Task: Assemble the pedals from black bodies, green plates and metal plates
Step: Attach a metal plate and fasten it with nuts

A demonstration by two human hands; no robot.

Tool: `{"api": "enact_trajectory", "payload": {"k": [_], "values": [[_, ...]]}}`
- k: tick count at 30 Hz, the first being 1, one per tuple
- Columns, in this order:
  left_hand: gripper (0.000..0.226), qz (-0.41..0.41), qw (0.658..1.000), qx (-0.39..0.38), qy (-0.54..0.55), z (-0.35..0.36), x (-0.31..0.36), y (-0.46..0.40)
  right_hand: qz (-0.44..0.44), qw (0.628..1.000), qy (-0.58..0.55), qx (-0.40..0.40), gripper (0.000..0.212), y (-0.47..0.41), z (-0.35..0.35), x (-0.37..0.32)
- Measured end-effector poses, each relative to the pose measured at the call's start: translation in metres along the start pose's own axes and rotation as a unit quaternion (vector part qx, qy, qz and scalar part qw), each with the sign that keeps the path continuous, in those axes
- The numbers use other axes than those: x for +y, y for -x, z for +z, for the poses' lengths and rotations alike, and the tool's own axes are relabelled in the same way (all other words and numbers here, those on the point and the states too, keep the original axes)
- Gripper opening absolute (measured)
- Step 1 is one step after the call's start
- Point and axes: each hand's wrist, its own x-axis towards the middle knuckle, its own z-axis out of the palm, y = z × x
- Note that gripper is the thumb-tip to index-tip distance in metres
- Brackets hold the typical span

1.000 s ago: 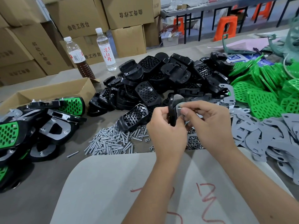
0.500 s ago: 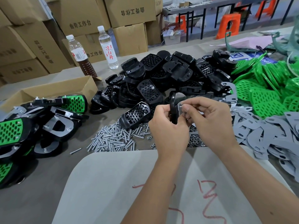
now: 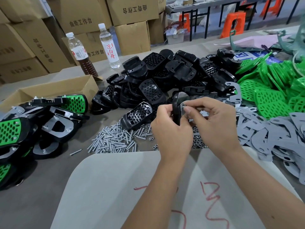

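Left hand [image 3: 170, 129], right hand [image 3: 212, 123] raised, grips closed.

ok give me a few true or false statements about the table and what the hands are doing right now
1. Both hands hold one black body upright. True: left hand, right hand.
2. The green plates are piled to the person's left. False: they lie to the right.
3. Loose screws lie in front of the black pile. True.
4. Both bottles are full of clear water. False: one bottle holds brown liquid low down.
5. The grey metal plates sit in the cardboard box. False: they lie loose on the table, at right.
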Motion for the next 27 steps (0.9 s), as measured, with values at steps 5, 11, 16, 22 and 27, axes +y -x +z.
{"api": "enact_trajectory", "payload": {"k": [5, 11, 16, 22, 27], "values": [[0.020, -0.010, 1.000, -0.002, -0.001, -0.001, 0.000, 0.000, -0.013, 1.000, 0.011, -0.011, 0.019, -0.002, -0.002, 0.003], [0.024, -0.018, 1.000, -0.012, -0.001, -0.001, 0.001, -0.001, -0.052, 0.997, 0.055, -0.005, 0.018, -0.002, -0.003, 0.004], [0.021, -0.052, 0.997, -0.048, 0.030, -0.006, 0.002, -0.007, -0.036, 0.999, 0.022, -0.026, 0.021, -0.003, -0.005, 0.006], [0.018, -0.023, 0.998, -0.064, -0.008, -0.011, 0.008, -0.009, -0.022, 1.000, 0.001, -0.022, 0.025, -0.005, -0.009, 0.006], [0.018, -0.040, 0.998, -0.046, -0.007, -0.010, 0.011, -0.009, -0.027, 0.999, 0.028, -0.013, 0.015, -0.005, -0.007, 0.002]]}}
